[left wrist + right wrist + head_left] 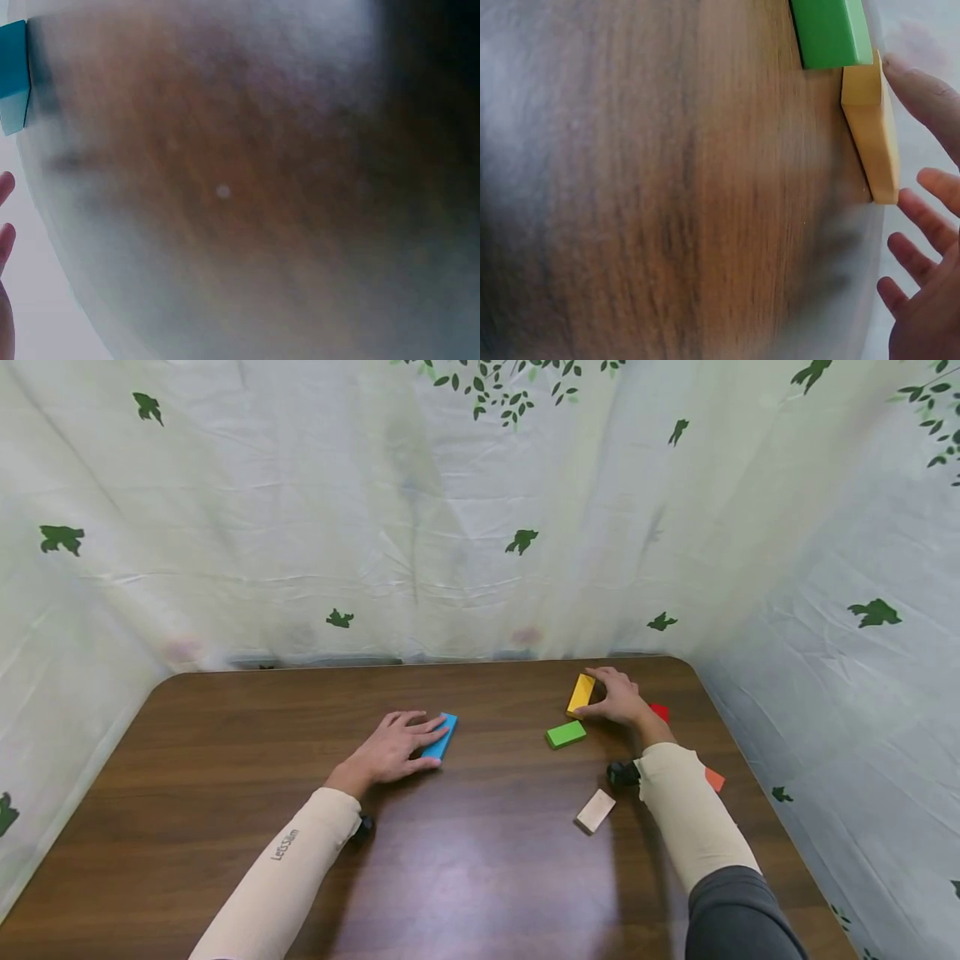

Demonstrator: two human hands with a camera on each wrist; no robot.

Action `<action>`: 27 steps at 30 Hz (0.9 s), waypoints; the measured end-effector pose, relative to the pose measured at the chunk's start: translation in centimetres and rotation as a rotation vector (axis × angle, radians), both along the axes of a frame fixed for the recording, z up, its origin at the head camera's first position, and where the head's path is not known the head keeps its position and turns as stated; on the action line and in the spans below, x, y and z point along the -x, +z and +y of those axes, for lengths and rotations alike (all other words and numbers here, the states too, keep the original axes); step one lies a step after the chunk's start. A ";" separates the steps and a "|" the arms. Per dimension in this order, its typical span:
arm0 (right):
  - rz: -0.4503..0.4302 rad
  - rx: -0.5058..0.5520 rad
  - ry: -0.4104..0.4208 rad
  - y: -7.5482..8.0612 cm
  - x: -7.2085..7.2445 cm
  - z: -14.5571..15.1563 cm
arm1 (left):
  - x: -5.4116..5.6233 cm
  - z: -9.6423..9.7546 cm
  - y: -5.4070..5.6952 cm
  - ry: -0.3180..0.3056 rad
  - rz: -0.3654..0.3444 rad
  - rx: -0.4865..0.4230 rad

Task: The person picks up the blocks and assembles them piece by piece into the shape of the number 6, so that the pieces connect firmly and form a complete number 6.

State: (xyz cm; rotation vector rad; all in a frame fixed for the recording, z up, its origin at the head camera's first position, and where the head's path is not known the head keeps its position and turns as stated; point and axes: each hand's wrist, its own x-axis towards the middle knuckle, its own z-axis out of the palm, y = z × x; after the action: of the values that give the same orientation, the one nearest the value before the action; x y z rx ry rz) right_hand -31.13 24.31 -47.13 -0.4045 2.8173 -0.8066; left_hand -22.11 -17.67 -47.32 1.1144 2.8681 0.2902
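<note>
Left of the table's middle, my left hand holds a blue block, its fingers over the far part and the thumb at the near end. The left wrist view shows a corner of the blue block and some fingertips at the edge. Toward the back right, my right hand spans a yellow block lengthwise, thumb at its near end and index finger at its far end. In the right wrist view the other fingers spread beside the yellow block. A green block lies close to its near end.
A pale wooden block lies nearer me on the brown table. Under and beside the right arm show a red block and an orange-red block, both partly hidden. A white curtain with leaf prints surrounds the table.
</note>
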 end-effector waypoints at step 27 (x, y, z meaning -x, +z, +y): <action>-0.058 0.005 -0.028 -0.2 -0.1 0.2 | 0.2 0.0 0.5 0.012 -0.046 0.066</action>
State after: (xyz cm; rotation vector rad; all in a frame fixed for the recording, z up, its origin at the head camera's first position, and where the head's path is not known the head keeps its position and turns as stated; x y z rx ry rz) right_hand -31.07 24.47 -47.34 -0.3379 2.7737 -0.8180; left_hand -22.28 -17.71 -46.85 1.0648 2.8233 0.2170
